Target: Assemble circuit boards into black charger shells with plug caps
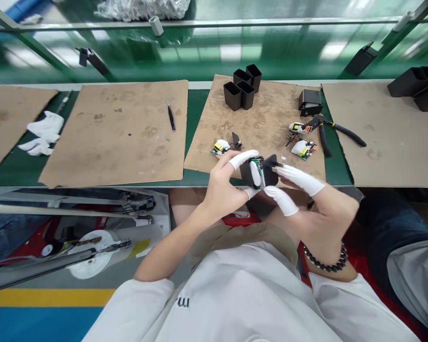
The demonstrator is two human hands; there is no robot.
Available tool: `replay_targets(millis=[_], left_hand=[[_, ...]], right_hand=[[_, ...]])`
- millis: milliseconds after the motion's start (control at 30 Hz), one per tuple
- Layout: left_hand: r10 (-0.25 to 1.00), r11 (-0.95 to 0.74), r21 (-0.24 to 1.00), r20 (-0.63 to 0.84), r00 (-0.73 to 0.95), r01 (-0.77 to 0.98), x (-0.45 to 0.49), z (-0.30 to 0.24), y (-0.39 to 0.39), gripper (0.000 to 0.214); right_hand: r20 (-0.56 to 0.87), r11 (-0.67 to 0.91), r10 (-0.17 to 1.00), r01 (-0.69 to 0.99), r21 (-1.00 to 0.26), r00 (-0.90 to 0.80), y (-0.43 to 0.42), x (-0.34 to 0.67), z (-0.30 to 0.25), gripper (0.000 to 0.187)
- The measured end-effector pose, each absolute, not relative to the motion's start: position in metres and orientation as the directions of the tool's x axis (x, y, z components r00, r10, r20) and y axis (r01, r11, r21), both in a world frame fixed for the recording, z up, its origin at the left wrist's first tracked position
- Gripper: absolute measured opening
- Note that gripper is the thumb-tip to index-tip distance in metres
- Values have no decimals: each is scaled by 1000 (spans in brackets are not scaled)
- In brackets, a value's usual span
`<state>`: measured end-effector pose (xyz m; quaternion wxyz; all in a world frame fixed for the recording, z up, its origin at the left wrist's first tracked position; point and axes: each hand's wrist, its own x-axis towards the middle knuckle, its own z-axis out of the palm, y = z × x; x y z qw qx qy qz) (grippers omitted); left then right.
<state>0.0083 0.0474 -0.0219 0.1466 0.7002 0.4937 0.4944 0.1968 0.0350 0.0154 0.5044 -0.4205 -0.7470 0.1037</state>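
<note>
nearest, below the table edge, a bracelet [326,261] is worn on the wrist of the right hand [301,194]. by this hand, with white covers on some fingers, a black end piece [272,176] is pinched between thumb and fingers. by the left hand [223,187], a black casing [248,175] is gripped at its side, and it is kept just at the front edge of the table, with a green circuit board [259,164] and a white part [256,174] seen in its opening. if the end piece is pushed while tilted, the board could be caught or bent; whether any wire lies between cannot be told. if the grip is loosened, the casing could be dropped into the lap, because little table is under it. a little farther, on the cardboard [271,111], a loose board [221,147] is placed near the left hand and could be knocked by the knuckles. to the right, another board [304,148] is found near the pliers [349,135]; if these are pulled carelessly, its parts could be scratched. farthest, four black cups [232,96] are stood together.
</note>
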Motion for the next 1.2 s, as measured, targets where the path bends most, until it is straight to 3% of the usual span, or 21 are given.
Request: replay_targets(millis=[100, 267, 433, 567, 633, 800, 867, 1067, 1200], left_hand=[[811, -431, 671, 581, -67, 603, 22, -37, 55, 55], [829, -385, 702, 548, -109, 599, 44, -62, 72, 59], [838, -330, 658, 535, -111, 677, 53, -76, 80, 61], [832, -320, 636, 543, -113, 702, 54, -78, 81, 60], [841, -302, 647, 527, -124, 700, 55, -78, 82, 58], [890, -234, 698, 433, -139, 677, 50, -78, 82, 61], [903, -252, 700, 418, -98, 668, 43, -78, 77, 62], [785, -375, 534, 617, -47, 758, 0, -88, 46, 55], [742, -343, 453, 668, -59, 823, -23, -96, 35, 59]], right_hand=[[705, 613, 699, 607, -506, -118, 38, 184, 4, 33], [637, 451, 769, 752, -481, -55, 57, 188, -6, 14], [496, 365, 860, 824, -433, -121, 66, 199, -8, 16], [549, 420, 820, 820, -388, -161, 68, 194, -15, 21], [571, 448, 807, 788, -423, -152, 71, 188, -24, 21], [469, 442, 876, 575, -689, -111, 85, 179, -54, 27], [456, 454, 880, 528, -718, -136, 88, 181, -60, 25], [684, 597, 721, 600, -533, -110, 84, 187, -49, 31], [638, 604, 739, 630, -488, -215, 87, 182, -39, 19]])
